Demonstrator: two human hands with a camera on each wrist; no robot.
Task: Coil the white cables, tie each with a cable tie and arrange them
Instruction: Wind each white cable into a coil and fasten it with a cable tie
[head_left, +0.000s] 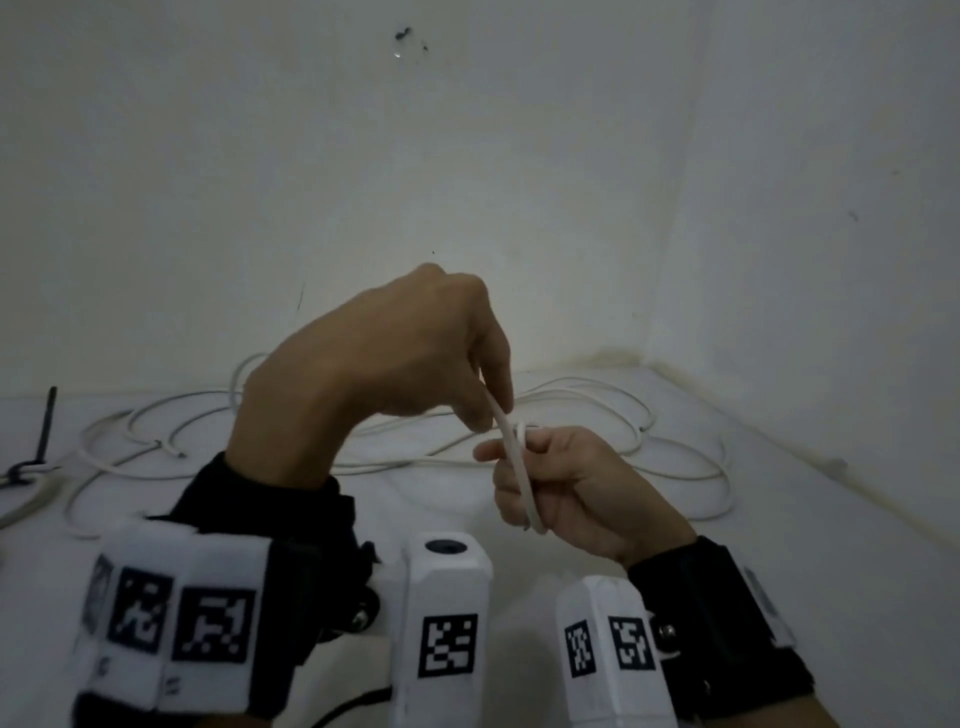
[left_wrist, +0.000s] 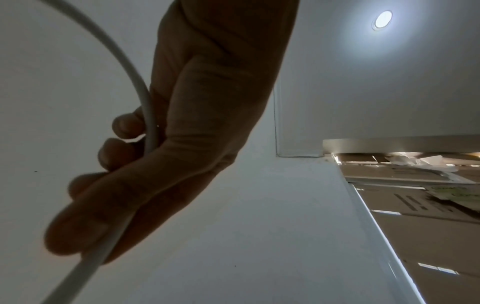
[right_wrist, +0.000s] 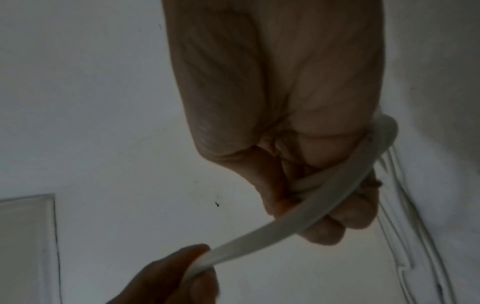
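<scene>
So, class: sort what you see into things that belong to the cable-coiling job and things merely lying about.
Belongs to the job:
- white cable, held by left hand and right hand
- loose white cables on the surface
- black cable tie

Lying about:
- cardboard boxes
- ceiling light

A pale wall (head_left: 519, 156) is seen behind the white bench (head_left: 779, 545), and a corner is formed with a second wall (head_left: 831, 208) on the right. A small dark chipped mark (head_left: 404, 37) is seen high on the wall. A round ceiling light (left_wrist: 383, 19) is shown lit in the left wrist view, and stacked cardboard boxes (left_wrist: 415, 205) are seen at that view's right edge beyond a white ledge (left_wrist: 369, 216). A pale rectangular panel (right_wrist: 26, 246) is seen at the lower left of the right wrist view; what it is cannot be told.
</scene>
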